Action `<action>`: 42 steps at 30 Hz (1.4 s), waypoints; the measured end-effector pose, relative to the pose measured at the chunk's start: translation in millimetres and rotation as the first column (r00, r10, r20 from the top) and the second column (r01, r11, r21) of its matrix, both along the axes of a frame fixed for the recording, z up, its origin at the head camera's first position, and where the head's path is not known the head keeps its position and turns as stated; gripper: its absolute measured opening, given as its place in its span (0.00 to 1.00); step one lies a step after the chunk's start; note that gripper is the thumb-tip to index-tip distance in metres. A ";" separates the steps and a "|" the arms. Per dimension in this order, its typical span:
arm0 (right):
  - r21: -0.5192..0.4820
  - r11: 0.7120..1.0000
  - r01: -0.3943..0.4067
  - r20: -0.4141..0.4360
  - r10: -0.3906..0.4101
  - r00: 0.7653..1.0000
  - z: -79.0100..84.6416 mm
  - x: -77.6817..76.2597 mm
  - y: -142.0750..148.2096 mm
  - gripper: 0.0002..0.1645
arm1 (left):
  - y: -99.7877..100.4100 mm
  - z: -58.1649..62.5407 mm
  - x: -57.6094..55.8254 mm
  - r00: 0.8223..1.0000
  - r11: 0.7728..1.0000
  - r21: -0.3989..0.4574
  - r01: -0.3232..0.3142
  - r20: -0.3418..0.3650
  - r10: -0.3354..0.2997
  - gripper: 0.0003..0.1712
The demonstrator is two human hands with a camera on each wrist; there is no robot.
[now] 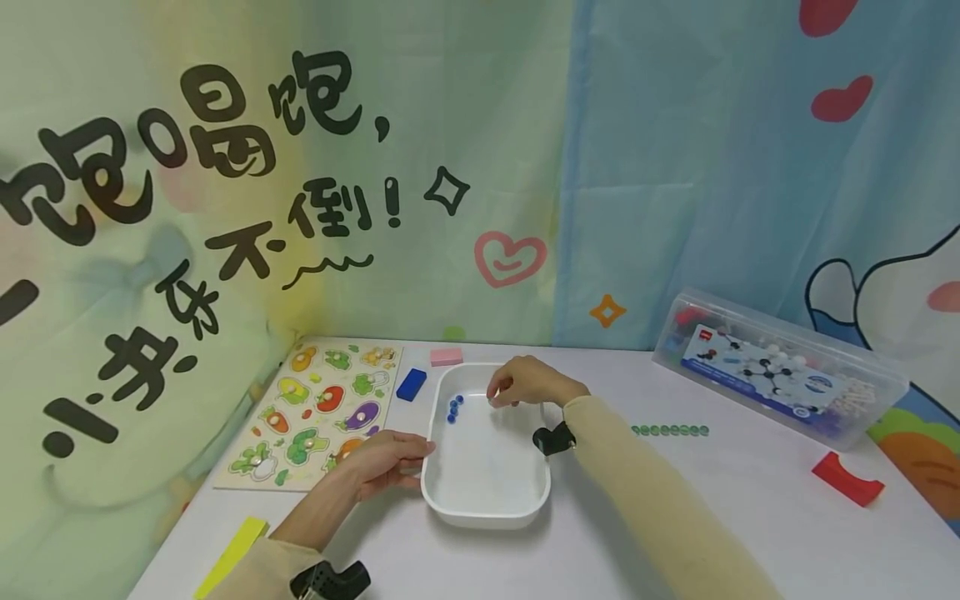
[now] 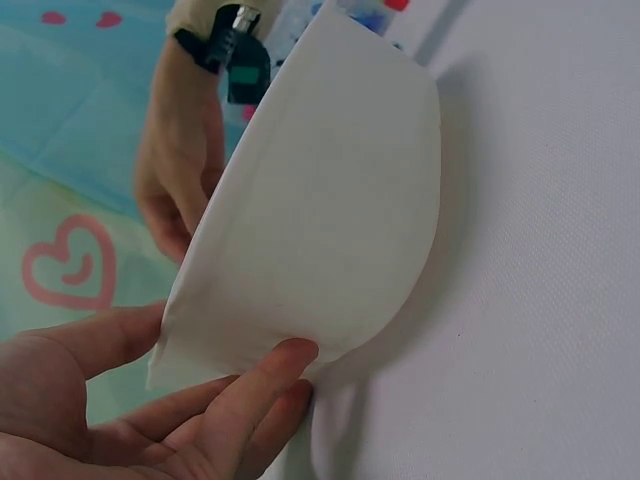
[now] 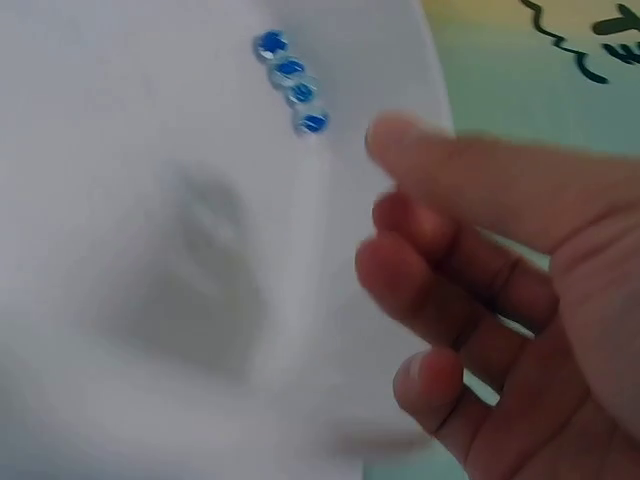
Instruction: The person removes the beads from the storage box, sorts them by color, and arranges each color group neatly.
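Note:
A white tray (image 1: 487, 479) stands in the middle of the table. My left hand (image 1: 392, 461) grips its left side; in the left wrist view, fingers press its outer wall (image 2: 320, 180). Several small blue marbles (image 1: 454, 408) lie in a line inside the tray, toward its far left. My right hand (image 1: 531, 382) is over the tray's far right part. Its fingers are loosely bent, and the right wrist view shows nothing between thumb and fingertips. There the blue marbles (image 3: 290, 80) appear a short way beyond the thumb.
A vegetable puzzle board (image 1: 300, 392) lies at left, with blue (image 1: 411, 385) and pink (image 1: 446, 357) blocks near the tray. A row of green marbles (image 1: 671, 431), a red arched block (image 1: 847, 480) and a clear lidded box (image 1: 780, 367) are at right. A yellow strip (image 1: 232, 557) lies front left.

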State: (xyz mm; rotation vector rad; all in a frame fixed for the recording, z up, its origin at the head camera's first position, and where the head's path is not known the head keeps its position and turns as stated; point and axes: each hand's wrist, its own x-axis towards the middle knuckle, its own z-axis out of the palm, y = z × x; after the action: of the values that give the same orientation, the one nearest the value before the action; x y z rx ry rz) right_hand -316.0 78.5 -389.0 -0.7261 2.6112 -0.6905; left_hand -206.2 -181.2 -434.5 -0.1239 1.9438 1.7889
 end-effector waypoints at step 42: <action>-0.094 0.977 0.193 0.060 -0.188 0.980 -61.4 88.9 267.5 0.16 | -0.2 -0.5 1.4 1.000 1.000 -0.005 0.004 -0.001 -0.004 0.29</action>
State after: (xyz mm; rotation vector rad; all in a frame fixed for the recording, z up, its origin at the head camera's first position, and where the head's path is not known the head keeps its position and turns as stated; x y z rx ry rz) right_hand -227.0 346.0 -450.4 -0.4810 2.6383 -0.8875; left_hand -204.8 -181.4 -435.0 -0.1204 1.9479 1.7822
